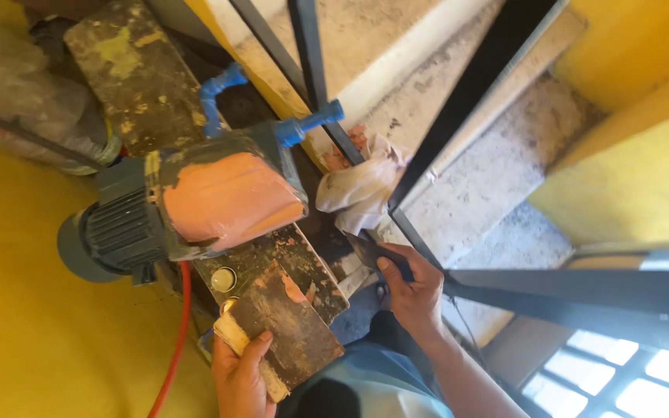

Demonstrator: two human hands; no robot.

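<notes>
Left hand [240, 379] gripping stained board [284, 329], long axis toward motor [187, 205], right hand [412, 290] closed on dark scraper [369, 251].

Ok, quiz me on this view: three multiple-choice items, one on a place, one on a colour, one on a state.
1. Where is the white rag?
A. draped by the black metal frame
B. on the yellow floor
C. in the left hand

2. What colour are the pipe fittings on the motor pump?
A. red
B. blue
C. green

3. What is the left hand doing?
A. hanging free
B. pressing the pump
C. gripping a stained board

Answers: 1 A, it hangs against the bar; 2 B, elbow and valve are blue; 3 C, fingers wrap the board's edge, while the right hand holds a dark tool.
</notes>
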